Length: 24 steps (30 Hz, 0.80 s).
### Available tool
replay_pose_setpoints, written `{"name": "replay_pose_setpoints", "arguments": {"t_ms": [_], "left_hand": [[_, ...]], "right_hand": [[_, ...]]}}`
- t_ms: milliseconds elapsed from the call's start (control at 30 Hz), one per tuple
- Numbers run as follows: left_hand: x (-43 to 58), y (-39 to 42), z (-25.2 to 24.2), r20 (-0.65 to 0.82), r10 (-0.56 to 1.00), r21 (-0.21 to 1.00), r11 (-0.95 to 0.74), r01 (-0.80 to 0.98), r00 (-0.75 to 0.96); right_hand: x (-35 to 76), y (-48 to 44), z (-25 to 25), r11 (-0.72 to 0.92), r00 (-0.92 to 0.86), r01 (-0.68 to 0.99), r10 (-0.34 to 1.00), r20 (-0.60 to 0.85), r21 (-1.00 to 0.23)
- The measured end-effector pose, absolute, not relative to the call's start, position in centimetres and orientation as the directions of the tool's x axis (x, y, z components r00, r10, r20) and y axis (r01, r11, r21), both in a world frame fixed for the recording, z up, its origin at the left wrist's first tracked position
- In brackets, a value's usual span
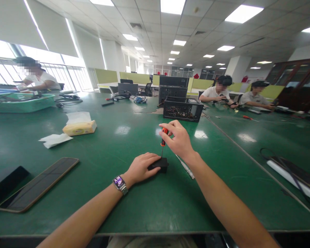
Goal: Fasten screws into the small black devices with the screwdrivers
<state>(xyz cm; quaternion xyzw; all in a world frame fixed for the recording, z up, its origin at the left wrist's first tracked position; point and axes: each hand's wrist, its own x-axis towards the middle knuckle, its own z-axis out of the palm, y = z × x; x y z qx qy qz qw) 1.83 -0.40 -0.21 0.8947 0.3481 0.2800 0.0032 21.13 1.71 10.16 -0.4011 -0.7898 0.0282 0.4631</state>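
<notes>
A small black box (163,166) rests on the green table top. My left hand (142,167) is closed around its left side, fingers over the top and thumb along the near face; a watch (120,184) is on that wrist. Above the box, my right hand (177,138) grips a screwdriver (163,137) with an orange and black handle between thumb and fingers. The screwdriver stands nearly upright, its shaft reaching down to the box's top; the exact contact of the tip is too small to tell. Close to my right forearm lies a clear-handled thin screwdriver (186,168).
To the left lie a phone (38,184), a black block-shaped object (7,182) and a tissue pack (80,126). A black computer case (183,109) stands ahead. A green basket (23,103) sits far left. Several people work around the table. A white device with a cable (291,177) lies right.
</notes>
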Motion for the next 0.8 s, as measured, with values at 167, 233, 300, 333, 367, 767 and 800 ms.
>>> {"name": "replay_pose_setpoints", "arguments": {"t_ms": [167,233,300,333,367,767,800], "left_hand": [[1.8,-0.4,-0.2,0.493,0.628,0.208,-0.757,0.619,0.602],[1.8,-0.4,-0.2,0.489,0.631,0.206,-0.754,0.623,0.602],[1.8,-0.4,-0.2,0.488,0.633,0.202,-0.752,0.628,0.601],[1.8,-0.4,-0.2,0.489,0.632,0.199,-0.752,0.629,0.601],[1.8,-0.4,-0.2,0.489,0.630,0.194,-0.753,0.629,0.604],[1.7,-0.4,0.0,0.447,0.634,0.173,-0.753,0.635,0.631],[1.7,-0.4,-0.1,0.451,0.632,0.173,-0.754,0.633,0.630]], "right_hand": [[21.0,1.6,10.1,0.707,-0.260,0.596,0.619,0.741,-0.381],[20.9,1.7,10.0,0.704,-0.252,0.594,0.622,0.741,-0.389],[20.8,1.7,9.8,0.692,-0.242,0.602,0.633,0.735,-0.398],[20.8,1.8,9.8,0.687,-0.237,0.608,0.636,0.734,-0.399],[20.7,1.8,9.7,0.683,-0.232,0.613,0.637,0.735,-0.398],[20.7,2.7,9.1,0.724,-0.201,0.498,0.631,0.749,-0.477],[20.7,2.7,9.0,0.727,-0.194,0.485,0.630,0.752,-0.485]]}}
